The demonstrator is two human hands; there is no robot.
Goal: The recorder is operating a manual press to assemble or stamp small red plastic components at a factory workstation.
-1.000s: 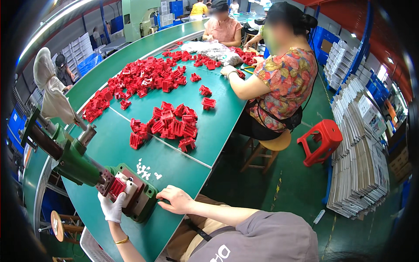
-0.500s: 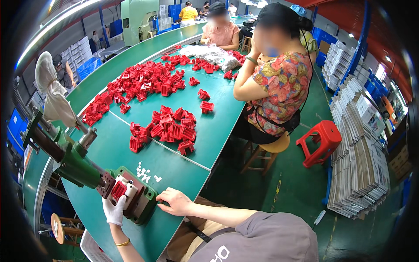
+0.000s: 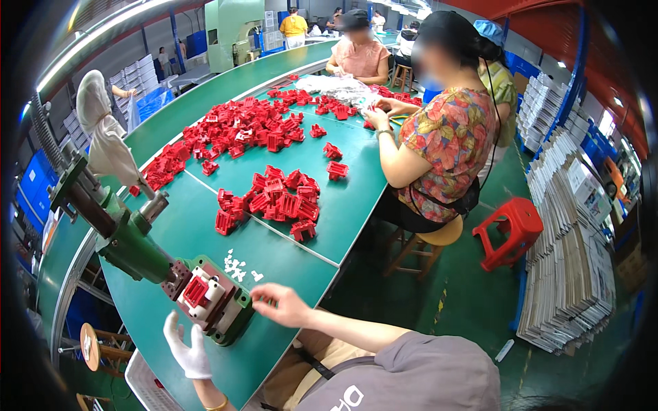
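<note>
White-gloved left hand [image 3: 186, 348] has dropped off the red part [image 3: 195, 292]; right hand [image 3: 282, 305] lifted.

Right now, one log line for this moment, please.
left hand: gloved, open, beside green press fixture | right hand: bare, empty, by fixture | red part: seated in fixture

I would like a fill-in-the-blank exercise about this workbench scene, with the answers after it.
1. The left hand wears a ____ glove.
2. The plastic part seated in the green press fixture is ____ in colour.
3. The right hand is bare and holds ____, hovering beside the fixture.
4. The small white pieces lie on the green table between the fixture and the nearest ____ of red parts.

Missing words: white; red; nothing; pile
</note>
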